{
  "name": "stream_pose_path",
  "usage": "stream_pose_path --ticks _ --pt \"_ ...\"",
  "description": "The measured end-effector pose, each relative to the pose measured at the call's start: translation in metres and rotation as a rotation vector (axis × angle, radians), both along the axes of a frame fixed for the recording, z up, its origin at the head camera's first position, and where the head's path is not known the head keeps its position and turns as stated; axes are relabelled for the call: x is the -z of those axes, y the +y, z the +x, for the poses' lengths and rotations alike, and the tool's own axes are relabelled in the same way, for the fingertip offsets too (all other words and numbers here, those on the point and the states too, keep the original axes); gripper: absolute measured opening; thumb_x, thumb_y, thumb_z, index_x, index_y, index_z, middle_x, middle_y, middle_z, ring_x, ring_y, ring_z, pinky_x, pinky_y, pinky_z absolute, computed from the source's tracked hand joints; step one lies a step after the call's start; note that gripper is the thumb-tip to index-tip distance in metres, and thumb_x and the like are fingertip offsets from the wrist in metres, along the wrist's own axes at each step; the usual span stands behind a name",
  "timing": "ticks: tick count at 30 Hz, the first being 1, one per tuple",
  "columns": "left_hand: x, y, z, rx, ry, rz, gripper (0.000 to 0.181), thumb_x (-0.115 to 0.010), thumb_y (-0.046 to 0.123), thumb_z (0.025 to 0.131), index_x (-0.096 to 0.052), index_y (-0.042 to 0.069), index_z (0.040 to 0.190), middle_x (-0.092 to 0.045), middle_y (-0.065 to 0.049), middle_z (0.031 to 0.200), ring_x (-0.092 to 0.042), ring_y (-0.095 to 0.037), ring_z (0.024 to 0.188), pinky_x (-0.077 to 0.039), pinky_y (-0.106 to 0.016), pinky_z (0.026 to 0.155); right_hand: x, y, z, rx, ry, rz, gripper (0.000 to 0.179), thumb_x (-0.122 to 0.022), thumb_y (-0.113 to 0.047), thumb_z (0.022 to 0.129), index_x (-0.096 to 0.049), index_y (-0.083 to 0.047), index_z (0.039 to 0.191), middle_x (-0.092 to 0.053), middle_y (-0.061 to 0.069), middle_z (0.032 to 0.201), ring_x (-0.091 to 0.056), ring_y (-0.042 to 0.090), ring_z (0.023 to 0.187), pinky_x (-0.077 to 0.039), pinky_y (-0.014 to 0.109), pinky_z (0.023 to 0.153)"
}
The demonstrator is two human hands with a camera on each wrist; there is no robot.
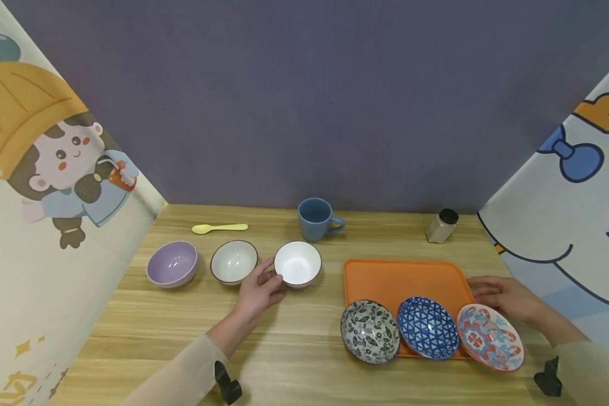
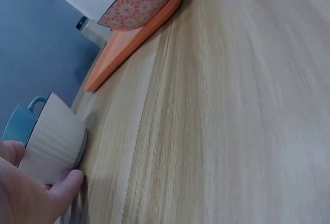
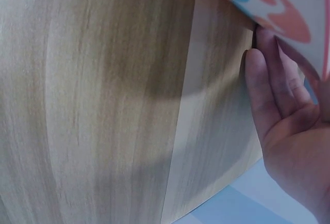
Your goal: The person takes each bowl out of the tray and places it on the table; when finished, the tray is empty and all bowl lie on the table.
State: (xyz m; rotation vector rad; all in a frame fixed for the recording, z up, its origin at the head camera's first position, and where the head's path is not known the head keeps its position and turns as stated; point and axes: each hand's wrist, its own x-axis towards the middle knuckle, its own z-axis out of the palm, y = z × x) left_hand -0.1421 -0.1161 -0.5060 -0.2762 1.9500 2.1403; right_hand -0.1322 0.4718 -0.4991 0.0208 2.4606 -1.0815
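Note:
My left hand (image 1: 257, 291) touches the left side of a white bowl (image 1: 298, 264) with a dark rim. In the left wrist view its fingertips (image 2: 72, 185) lie against the bowl's outer wall (image 2: 54, 141) near the base. Just left of that hand stands a pale grey bowl (image 1: 234, 261). My right hand (image 1: 507, 294), fingers extended, is at the right edge of an orange tray (image 1: 406, 276). Three patterned bowls line the tray's front: leaf-patterned (image 1: 370, 331), blue-and-white (image 1: 428, 328) and red-and-blue (image 1: 490, 337). The red-and-blue bowl partly covers the right fingers in the right wrist view.
A purple bowl (image 1: 172, 264) stands at the left, with a yellow spoon (image 1: 219, 228) behind. Near the back wall are a blue mug (image 1: 315, 220), its handle to the right, and a black-lidded jar (image 1: 441, 226). Printed panels flank the wooden table (image 1: 294, 349).

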Motion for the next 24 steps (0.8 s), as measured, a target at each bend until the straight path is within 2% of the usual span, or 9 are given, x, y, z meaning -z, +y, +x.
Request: stream_pose_path --ticks 6,10,15,18,21,24 --pt "-0.003 -0.007 0.006 0.042 0.031 0.03 0.064 -0.062 0.001 0.1 -0.038 0.011 0.158 -0.053 -0.031 0.144 -0.066 -0.029 0.116 -0.058 -0.054 0.1 -0.003 -0.004 0.004 -0.003 0.007 -0.037 0.057 -0.062 -0.013 0.102 -0.041 0.008 0.151 -0.066 0.029 0.126 -0.068 0.006 0.096 -0.063 0.031 0.074" --pt "-0.007 -0.008 0.014 0.046 0.022 0.024 0.065 -0.065 0.004 0.098 -0.039 0.009 0.157 -0.055 -0.028 0.143 -0.065 -0.032 0.119 -0.057 -0.053 0.102 -0.004 -0.004 0.004 -0.009 0.002 -0.04 0.057 -0.062 -0.013 0.103 -0.041 0.008 0.151 -0.066 0.029 0.126 -0.068 0.004 0.095 -0.063 0.031 0.074" --pt "-0.01 -0.008 0.031 0.021 -0.021 -0.049 0.052 -0.065 0.014 0.1 -0.048 0.002 0.148 -0.057 -0.025 0.138 -0.064 -0.034 0.119 -0.058 -0.049 0.102 -0.001 -0.003 0.005 -0.014 0.003 -0.015 0.056 -0.062 -0.013 0.102 -0.042 0.008 0.15 -0.067 0.028 0.125 -0.069 0.008 0.097 -0.063 0.03 0.074" --pt "-0.013 -0.007 0.038 0.014 -0.047 -0.084 0.044 -0.063 0.018 0.1 -0.054 -0.002 0.138 -0.061 -0.024 0.131 -0.066 -0.032 0.112 -0.06 -0.047 0.097 -0.001 -0.002 0.004 -0.019 0.015 0.02 0.056 -0.063 -0.015 0.102 -0.044 0.007 0.15 -0.067 0.027 0.126 -0.069 0.011 0.099 -0.063 0.028 0.075" --pt "-0.018 -0.006 0.042 0.057 -0.068 -0.082 0.038 -0.061 0.019 0.101 -0.058 -0.004 0.131 -0.064 -0.022 0.123 -0.069 -0.029 0.104 -0.063 -0.046 0.09 -0.001 -0.003 0.003 -0.027 0.029 0.041 0.056 -0.063 -0.014 0.102 -0.044 0.006 0.15 -0.067 0.027 0.127 -0.069 0.014 0.102 -0.062 0.028 0.075" --pt "-0.022 -0.002 0.045 0.16 -0.071 -0.076 0.036 -0.059 0.019 0.102 -0.059 -0.008 0.125 -0.066 -0.022 0.118 -0.071 -0.029 0.1 -0.064 -0.044 0.086 -0.002 -0.005 0.002 -0.034 0.045 0.053 0.055 -0.063 -0.014 0.102 -0.045 0.006 0.15 -0.067 0.027 0.126 -0.069 0.016 0.102 -0.062 0.027 0.074"
